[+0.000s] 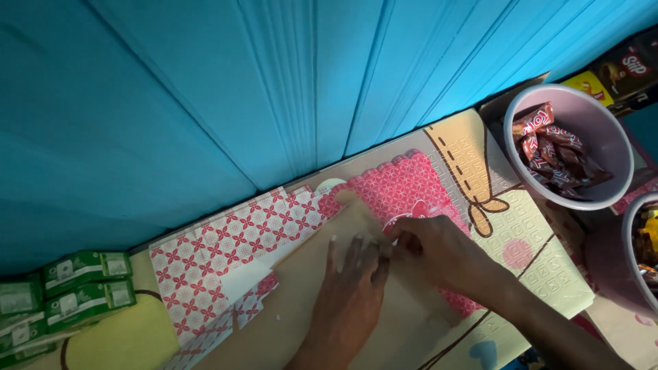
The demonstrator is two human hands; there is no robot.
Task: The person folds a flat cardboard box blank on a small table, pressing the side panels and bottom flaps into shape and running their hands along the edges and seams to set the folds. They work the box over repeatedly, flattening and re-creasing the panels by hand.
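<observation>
Your left hand lies flat, fingers spread, on brown paper. Your right hand pinches the paper's edge beside it.

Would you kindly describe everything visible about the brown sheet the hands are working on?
The brown sheet looks like plain tan paper or thin card, flat and matte, lying at a slant on the patterned mat. Its far corner points toward the blue wall. It overlaps the red-and-white patterned paper on its left side. The left hand presses flat on it, and the right hand pinches at its upper edge beside the left fingertips. Its lower part runs out of view.
</observation>
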